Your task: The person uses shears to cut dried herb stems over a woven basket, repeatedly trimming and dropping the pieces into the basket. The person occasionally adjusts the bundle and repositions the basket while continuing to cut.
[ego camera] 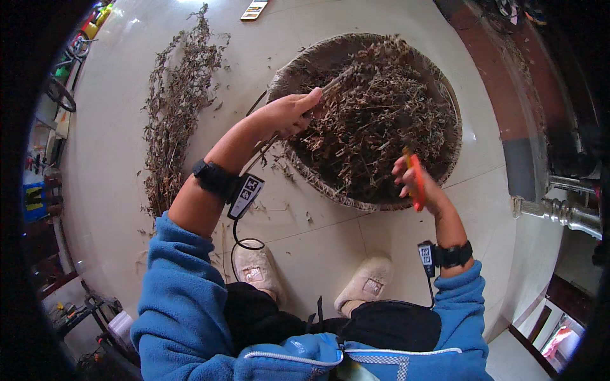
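Note:
My left hand is closed around dried plant stems over the left side of a round woven basket. The leafy end of the bunch reaches up and right, and the stem ends stick out below my wrist. In the basket lies a heap of dried, crumbled plant pieces. My right hand grips an orange-handled pair of shears at the basket's near right rim. The blades are blurred and hard to make out.
A long bundle of dried plants lies on the tiled floor at left. A phone is at the far edge. Slippers on my feet stand before the basket. A turned metal post stands at right. Cables hang from both wrist devices.

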`<state>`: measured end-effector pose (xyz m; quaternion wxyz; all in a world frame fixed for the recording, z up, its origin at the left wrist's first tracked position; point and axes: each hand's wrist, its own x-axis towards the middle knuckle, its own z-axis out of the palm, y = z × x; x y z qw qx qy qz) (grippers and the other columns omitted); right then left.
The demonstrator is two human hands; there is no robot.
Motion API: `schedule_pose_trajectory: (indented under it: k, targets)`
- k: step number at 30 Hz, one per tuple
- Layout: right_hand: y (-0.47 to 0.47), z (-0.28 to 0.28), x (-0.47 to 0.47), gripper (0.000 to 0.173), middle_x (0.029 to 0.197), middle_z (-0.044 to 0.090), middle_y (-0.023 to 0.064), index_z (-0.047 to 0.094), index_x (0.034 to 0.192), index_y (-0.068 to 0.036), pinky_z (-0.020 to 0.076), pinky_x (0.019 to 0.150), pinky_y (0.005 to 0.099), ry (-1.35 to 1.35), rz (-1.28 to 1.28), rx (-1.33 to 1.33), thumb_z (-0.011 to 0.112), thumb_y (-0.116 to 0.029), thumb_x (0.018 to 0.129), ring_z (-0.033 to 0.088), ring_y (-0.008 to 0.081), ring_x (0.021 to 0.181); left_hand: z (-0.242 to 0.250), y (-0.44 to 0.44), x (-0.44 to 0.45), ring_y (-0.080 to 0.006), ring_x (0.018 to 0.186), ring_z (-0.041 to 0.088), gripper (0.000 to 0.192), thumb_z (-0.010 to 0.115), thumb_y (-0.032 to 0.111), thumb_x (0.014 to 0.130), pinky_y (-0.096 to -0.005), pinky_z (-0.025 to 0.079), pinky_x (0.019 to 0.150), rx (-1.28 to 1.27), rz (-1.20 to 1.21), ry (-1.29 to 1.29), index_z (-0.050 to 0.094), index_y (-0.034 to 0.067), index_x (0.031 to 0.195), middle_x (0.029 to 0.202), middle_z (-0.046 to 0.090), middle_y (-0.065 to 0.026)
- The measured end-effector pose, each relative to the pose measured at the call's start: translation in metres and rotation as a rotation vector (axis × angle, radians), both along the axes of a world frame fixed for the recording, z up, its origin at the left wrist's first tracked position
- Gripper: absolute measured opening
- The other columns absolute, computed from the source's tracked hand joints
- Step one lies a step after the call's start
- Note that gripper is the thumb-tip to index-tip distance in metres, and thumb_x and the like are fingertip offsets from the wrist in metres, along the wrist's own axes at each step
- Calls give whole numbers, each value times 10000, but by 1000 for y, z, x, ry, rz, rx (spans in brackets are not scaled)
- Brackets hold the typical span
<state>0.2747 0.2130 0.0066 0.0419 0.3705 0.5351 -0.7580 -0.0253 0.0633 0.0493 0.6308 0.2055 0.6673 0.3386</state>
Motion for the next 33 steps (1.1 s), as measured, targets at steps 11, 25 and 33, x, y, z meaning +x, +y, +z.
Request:
schedule_pose_trajectory:
  k: [11,25,33]
  targets:
    - [-28,-9,-21,772,1126,408,74,346,1200,-94,376,914,365,-29,453,436,548,-678,737,412,221,1078,-21,13,32,-86,508,382,480,361,488,939,-253,343,470,254,-344,413,532,65,792,564,398,24]
    - [-38,-15,-37,658,473,481,94,493,503,-13,393,429,328,-200,142,625,562,-604,784,449,169,407,-57,23,36,-207,493,445,337,384,322,957,-338,381,466,237,-542,410,521,20,896,594,466,-80]
    - [-37,-16,-32,590,510,447,4,490,652,-54,382,421,252,-269,153,80,556,-628,772,452,112,422,-42,16,49,-99,402,350,464,382,465,941,-279,328,394,31,-456,199,493,64,735,494,387,9]
